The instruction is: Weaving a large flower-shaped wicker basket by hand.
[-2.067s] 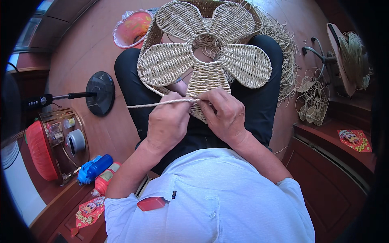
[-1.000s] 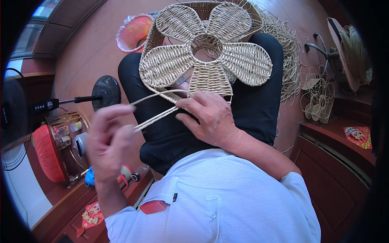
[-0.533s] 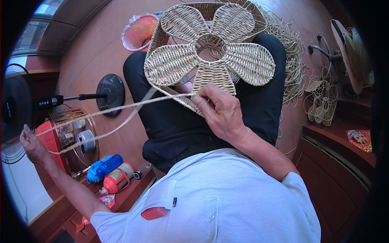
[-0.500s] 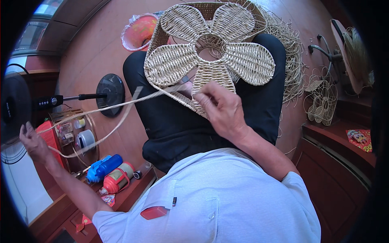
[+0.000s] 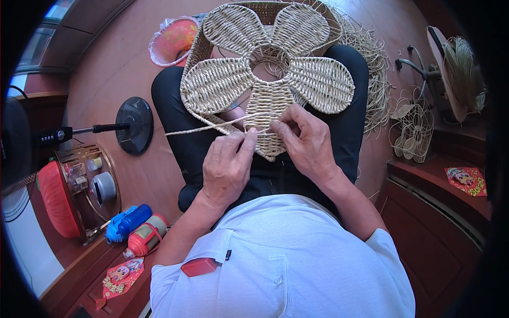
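Across my lap rests a woven straw basket [image 5: 193, 57] with a flower-shaped panel of five petals around an open ring. The lower petal [image 5: 268, 100] points toward me. My left hand [image 5: 228, 164] is closed at that petal's left edge, thumb and fingertips pinching a strand of straw cord. From the right, my right hand [image 5: 308, 139] pinches cord against the petal's right side. A loose end of straw cord [image 5: 193, 130] trails off left over my thigh. What lies under the fingertips is partly hidden.
A heap of loose straw cord [image 5: 366, 69] lies on the floor at far right, near a wire frame [image 5: 413, 130]. A lined red bin [image 5: 175, 42] stands far left. A fan base [image 5: 135, 126], blue bottle [image 5: 130, 221] and red flask [image 5: 147, 236] are on the left.
My left hand has come in from the far left to the lower petal, and the long cord loop has been drawn in. The right hand stays near the petal, slightly further right.
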Available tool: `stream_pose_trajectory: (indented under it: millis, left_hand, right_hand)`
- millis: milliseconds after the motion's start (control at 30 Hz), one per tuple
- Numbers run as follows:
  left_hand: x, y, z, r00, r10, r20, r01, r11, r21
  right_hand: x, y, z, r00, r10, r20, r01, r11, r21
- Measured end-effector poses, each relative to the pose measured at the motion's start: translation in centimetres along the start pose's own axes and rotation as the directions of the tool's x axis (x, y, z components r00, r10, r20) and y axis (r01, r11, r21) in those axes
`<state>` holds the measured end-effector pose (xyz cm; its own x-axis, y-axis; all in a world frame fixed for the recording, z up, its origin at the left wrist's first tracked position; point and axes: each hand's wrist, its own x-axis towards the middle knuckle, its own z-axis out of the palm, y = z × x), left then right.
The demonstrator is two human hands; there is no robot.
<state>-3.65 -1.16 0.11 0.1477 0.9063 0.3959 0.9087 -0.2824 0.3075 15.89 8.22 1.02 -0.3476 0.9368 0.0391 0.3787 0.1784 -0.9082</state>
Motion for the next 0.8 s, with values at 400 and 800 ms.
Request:
stream_pose_trajectory:
  millis: [400,800]
  left_hand:
    - [0.0,1.2,-1.3,0.983,0.031,0.183,-0.051,0.993,0.108]
    - [1.9,1.4,-2.0,0.835,-0.308,0.455,0.458,0.848,-0.267]
  right_hand:
    - [1.8,-0.3,1.2,0.988,-0.152,0.016,0.153,0.987,-0.055]
    - [-2.6,0.7,-2.1,0.981,0.163,-0.106,-0.148,0.979,0.137]
